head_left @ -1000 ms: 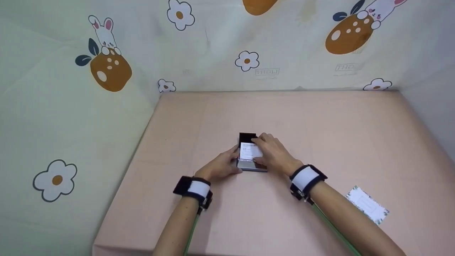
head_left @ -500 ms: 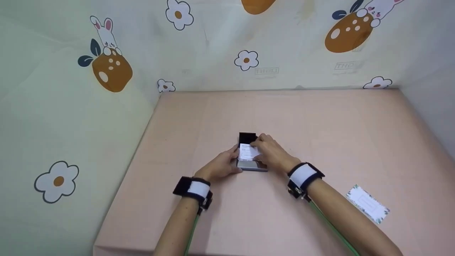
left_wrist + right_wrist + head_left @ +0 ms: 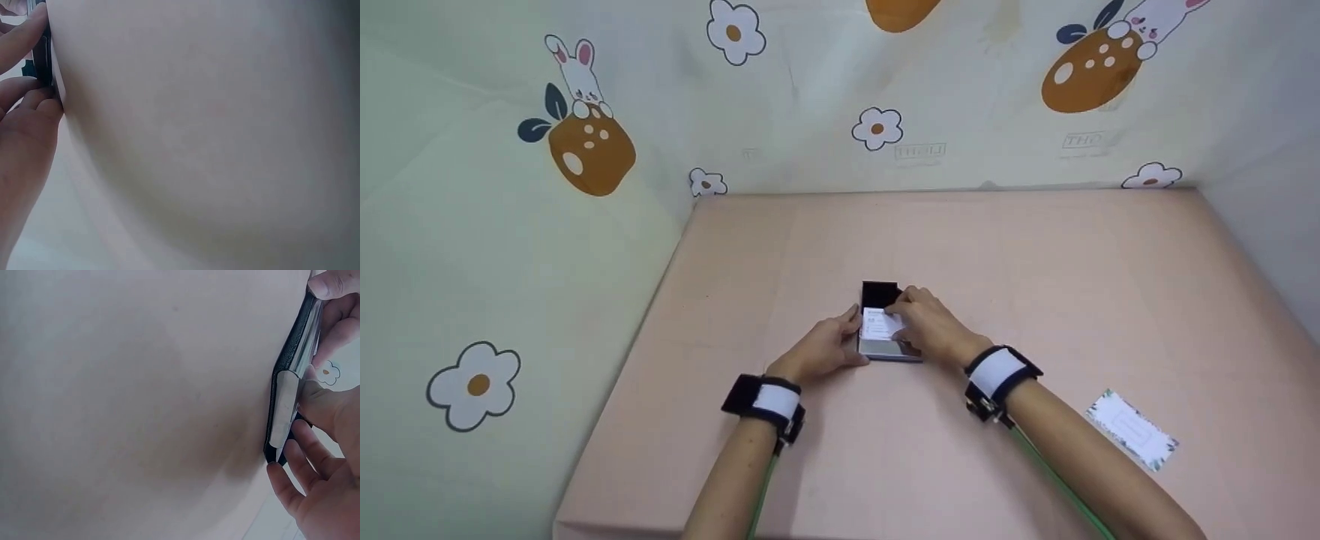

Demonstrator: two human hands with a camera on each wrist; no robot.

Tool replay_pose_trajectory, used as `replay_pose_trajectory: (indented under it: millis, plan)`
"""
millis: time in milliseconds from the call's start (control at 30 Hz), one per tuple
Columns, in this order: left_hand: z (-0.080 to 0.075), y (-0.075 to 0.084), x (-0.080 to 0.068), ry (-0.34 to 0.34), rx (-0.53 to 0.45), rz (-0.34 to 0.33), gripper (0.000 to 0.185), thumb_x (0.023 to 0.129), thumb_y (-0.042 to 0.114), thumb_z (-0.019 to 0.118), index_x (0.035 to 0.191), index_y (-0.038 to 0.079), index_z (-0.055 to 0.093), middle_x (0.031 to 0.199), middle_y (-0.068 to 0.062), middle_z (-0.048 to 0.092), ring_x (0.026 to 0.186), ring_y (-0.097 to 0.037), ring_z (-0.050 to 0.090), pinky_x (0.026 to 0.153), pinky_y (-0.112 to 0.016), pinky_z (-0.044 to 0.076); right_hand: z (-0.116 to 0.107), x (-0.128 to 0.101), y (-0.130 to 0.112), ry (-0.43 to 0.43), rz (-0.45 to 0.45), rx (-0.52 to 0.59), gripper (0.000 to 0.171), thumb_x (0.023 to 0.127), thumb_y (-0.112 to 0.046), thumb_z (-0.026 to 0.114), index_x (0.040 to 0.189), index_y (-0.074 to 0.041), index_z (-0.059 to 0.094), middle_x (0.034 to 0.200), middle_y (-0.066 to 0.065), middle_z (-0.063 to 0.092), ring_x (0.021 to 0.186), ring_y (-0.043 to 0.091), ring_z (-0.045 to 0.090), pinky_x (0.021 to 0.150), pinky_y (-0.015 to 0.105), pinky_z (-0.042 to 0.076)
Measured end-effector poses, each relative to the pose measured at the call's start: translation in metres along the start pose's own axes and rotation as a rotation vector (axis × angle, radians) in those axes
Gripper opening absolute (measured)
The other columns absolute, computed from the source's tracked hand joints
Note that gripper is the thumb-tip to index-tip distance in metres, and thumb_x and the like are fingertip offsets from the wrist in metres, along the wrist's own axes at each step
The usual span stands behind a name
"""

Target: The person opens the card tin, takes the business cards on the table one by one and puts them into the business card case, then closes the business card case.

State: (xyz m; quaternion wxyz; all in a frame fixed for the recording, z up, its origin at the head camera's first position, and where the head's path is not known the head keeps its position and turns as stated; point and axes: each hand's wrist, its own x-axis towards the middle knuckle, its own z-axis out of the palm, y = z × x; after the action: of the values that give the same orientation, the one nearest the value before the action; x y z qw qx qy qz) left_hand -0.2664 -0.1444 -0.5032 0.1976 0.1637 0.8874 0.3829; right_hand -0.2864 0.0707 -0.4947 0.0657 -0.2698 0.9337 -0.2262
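Observation:
A black-and-silver business card case (image 3: pixel 885 349) lies opened on the table, its black lid (image 3: pixel 879 294) folded back on the far side. White printed business cards (image 3: pixel 876 327) rest in it. My left hand (image 3: pixel 825 346) grips the case at its left, thumb at the near corner and fingers along the side. From the right, my right hand (image 3: pixel 936 327) holds the cards between thumb and fingers, covering the right part of the case. In the right wrist view the case (image 3: pixel 288 396) shows edge-on; how many cards are held is hidden.
A white card with a leafy border (image 3: pixel 1132 429) lies at the right, beside my right forearm. The table wears a pink cloth (image 3: pixel 780 247). A patterned curtain (image 3: pixel 795 97) rises behind it and at the left. A green cord (image 3: pixel 1054 472) runs along my right arm.
The cards have slid slightly toward the near side of the case, and my right hand has shifted a little left with them. My left hand keeps its place on the case.

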Motion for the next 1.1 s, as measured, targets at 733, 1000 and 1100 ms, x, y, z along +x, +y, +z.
replay_pose_trajectory:
  millis: [733,1000,1100]
  plan:
    - [-0.001,-0.004,0.000,0.008,-0.011,0.043,0.073,0.086,0.014,0.078,0.146,-0.004,0.040,0.165,-0.008,0.027,0.154,-0.030,0.024,0.127,-0.040,0.021,0.007,-0.017,0.001,0.045,-0.105,0.028,0.029,0.096,-0.004,0.062,0.124,-0.003,0.070,0.117,0.013,0.063,0.111,0.032,0.057,0.095,0.048,0.049]
    - [-0.002,-0.006,-0.001,0.005,-0.035,0.011,0.073,0.087,0.015,0.077,0.147,-0.002,0.039,0.166,-0.006,0.025,0.155,-0.029,0.022,0.128,-0.040,0.019,0.005,-0.023,-0.003,-0.005,-0.092,0.040,0.030,0.100,-0.010,0.059,0.128,-0.005,0.068,0.123,0.010,0.063,0.118,0.028,0.058,0.101,0.048,0.049]
    - [-0.002,-0.007,-0.001,0.006,-0.038,0.010,0.073,0.087,0.014,0.077,0.147,-0.003,0.040,0.166,-0.005,0.025,0.155,-0.029,0.021,0.128,-0.040,0.019,0.003,-0.025,-0.004,-0.015,-0.093,0.042,0.031,0.100,-0.011,0.057,0.129,-0.005,0.067,0.125,0.010,0.063,0.120,0.028,0.058,0.102,0.049,0.048]
